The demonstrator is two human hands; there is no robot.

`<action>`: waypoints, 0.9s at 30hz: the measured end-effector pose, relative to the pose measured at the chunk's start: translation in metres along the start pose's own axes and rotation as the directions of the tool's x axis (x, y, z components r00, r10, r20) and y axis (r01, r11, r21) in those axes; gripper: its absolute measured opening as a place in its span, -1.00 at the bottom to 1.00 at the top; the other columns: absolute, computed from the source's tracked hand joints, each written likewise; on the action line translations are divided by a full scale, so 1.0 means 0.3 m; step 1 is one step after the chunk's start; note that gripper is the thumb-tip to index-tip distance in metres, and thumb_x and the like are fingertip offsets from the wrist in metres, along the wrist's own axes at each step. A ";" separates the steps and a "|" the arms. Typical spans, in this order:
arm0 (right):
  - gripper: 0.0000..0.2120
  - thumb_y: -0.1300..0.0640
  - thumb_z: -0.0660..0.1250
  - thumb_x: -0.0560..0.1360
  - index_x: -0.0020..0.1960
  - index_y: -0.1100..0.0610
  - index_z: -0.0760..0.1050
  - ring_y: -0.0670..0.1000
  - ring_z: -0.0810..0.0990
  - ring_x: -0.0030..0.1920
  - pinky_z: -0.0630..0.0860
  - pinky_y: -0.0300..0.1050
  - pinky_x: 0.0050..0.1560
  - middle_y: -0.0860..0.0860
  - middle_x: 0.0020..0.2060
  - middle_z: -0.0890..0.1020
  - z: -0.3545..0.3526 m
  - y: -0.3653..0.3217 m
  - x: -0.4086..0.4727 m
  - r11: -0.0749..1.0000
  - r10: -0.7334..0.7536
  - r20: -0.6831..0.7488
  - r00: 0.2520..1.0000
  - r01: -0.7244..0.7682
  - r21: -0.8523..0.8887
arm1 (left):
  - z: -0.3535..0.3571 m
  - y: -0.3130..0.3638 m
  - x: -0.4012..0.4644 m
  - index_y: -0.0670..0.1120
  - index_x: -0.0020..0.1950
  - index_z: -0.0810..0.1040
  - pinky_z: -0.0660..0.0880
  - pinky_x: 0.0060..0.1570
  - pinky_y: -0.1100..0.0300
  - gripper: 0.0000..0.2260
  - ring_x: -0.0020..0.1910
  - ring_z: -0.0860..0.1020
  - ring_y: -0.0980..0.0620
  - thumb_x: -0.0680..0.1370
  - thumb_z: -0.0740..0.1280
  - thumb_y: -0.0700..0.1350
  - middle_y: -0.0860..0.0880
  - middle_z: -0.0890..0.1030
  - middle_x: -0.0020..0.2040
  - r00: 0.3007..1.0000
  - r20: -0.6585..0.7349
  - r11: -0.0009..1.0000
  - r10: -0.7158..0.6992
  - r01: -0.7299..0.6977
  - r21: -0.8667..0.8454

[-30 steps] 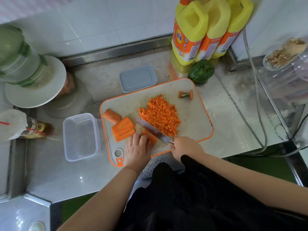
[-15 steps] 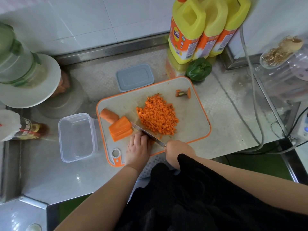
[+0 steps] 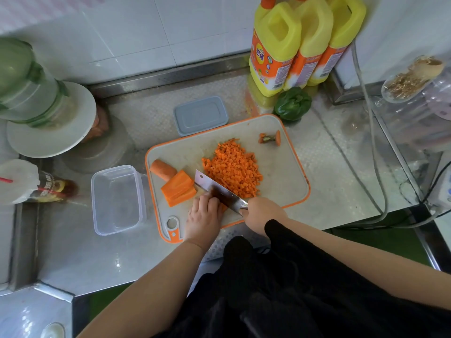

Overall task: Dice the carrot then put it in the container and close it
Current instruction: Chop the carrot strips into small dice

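A pile of diced carrot (image 3: 233, 168) lies in the middle of the orange-rimmed cutting board (image 3: 285, 172). Stacked carrot slabs (image 3: 179, 189) and a carrot end piece (image 3: 163, 169) lie at the board's left. My right hand (image 3: 262, 214) grips the handle of a cleaver (image 3: 217, 191), whose blade angles across the board's near side. My left hand (image 3: 203, 217) rests with curled fingers on carrot strips beside the blade; the strips are mostly hidden under it. An empty clear container (image 3: 117, 198) stands left of the board. Its grey lid (image 3: 200, 115) lies behind the board.
A carrot top (image 3: 269, 138) lies at the board's far right corner. Yellow bottles (image 3: 275, 47) and a green pepper (image 3: 292, 103) stand at the back. A green jar on a white plate (image 3: 51, 132) and a bottle (image 3: 36, 187) are at the left. Cables (image 3: 373, 147) run on the right.
The cleaver blade went down into the strips and is now tilted with its flat side showing. My left hand stays on the strips. The camera shifted slightly.
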State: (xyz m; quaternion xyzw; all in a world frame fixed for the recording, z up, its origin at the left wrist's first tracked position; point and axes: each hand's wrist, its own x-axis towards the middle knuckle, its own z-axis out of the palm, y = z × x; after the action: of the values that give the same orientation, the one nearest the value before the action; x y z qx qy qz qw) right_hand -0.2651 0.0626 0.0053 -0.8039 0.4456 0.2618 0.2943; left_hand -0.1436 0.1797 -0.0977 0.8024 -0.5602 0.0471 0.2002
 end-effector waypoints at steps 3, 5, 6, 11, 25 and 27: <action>-0.67 -0.06 0.13 0.62 0.16 0.16 0.50 0.13 0.58 0.06 0.45 -0.05 -0.01 0.11 0.03 0.60 -0.021 0.008 0.006 1.000 -0.002 0.000 1.000 0.002 -0.009 | -0.013 0.001 0.002 -0.11 -0.04 0.39 0.55 -0.19 0.03 -0.87 -0.10 0.46 -0.12 0.60 0.18 -0.06 -0.13 0.52 -0.08 1.000 0.022 1.000 0.011 -0.011 0.007; -0.65 -0.06 0.13 0.63 0.16 0.18 0.49 0.13 0.58 0.07 0.45 -0.05 0.00 0.11 0.03 0.60 -0.040 0.025 0.012 1.000 0.004 -0.027 1.000 -0.004 0.000 | -0.027 0.003 0.009 -0.12 -0.05 0.38 0.56 -0.21 0.03 -0.84 -0.10 0.50 -0.15 0.62 0.16 -0.03 -0.15 0.53 -0.07 0.999 0.046 1.000 0.012 -0.012 0.001; -0.65 -0.06 0.13 0.63 0.14 0.19 0.50 0.13 0.58 0.07 0.44 -0.07 -0.03 0.11 0.02 0.60 -0.050 0.035 0.017 1.000 0.004 -0.037 0.999 -0.004 0.006 | -0.036 0.007 0.009 -0.12 -0.06 0.39 0.57 -0.25 0.03 -0.82 -0.10 0.52 -0.17 0.63 0.15 -0.02 -0.16 0.53 -0.06 0.998 0.062 1.000 0.007 -0.006 -0.005; -0.68 -0.07 0.13 0.62 0.02 0.17 0.47 0.10 0.58 -0.04 0.40 -0.09 -0.15 0.04 -0.19 0.50 -0.072 0.057 0.026 0.999 -0.032 -0.035 0.999 0.032 -0.001 | -0.098 0.019 0.026 -0.11 0.06 0.38 0.59 -0.31 0.00 -0.78 -0.05 0.55 -0.20 0.60 0.17 0.04 -0.17 0.53 0.04 0.993 0.108 0.996 -0.051 0.059 -0.071; -0.70 -0.05 0.12 0.63 0.03 0.16 0.48 0.05 0.51 -0.17 0.42 -0.11 -0.18 0.02 -0.23 0.49 -0.063 0.062 0.022 0.996 -0.076 -0.068 0.995 0.073 -0.044 | -0.222 0.100 0.072 -0.21 0.44 0.15 0.50 0.01 0.01 -0.28 0.14 0.55 -0.21 0.53 0.31 0.25 -0.16 0.22 0.39 0.637 0.576 0.847 -0.512 0.486 0.214; -0.72 -0.03 0.12 0.63 0.02 0.15 0.48 0.07 0.54 -0.15 0.43 -0.09 -0.18 0.00 -0.25 0.47 -0.055 0.054 0.012 0.994 -0.092 -0.105 0.990 0.085 -0.067 | -0.219 0.108 0.081 -0.21 0.42 0.18 0.50 0.00 0.02 -0.33 0.10 0.55 -0.20 0.54 0.33 0.20 -0.15 0.25 0.35 0.626 0.590 0.843 -0.510 0.500 0.199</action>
State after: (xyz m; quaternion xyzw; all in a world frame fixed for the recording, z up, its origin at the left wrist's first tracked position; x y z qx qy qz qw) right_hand -0.2748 0.0418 0.0103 -0.8447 0.4164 0.2186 0.2558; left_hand -0.1546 0.1734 -0.0216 0.8975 -0.3460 -0.2735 0.0027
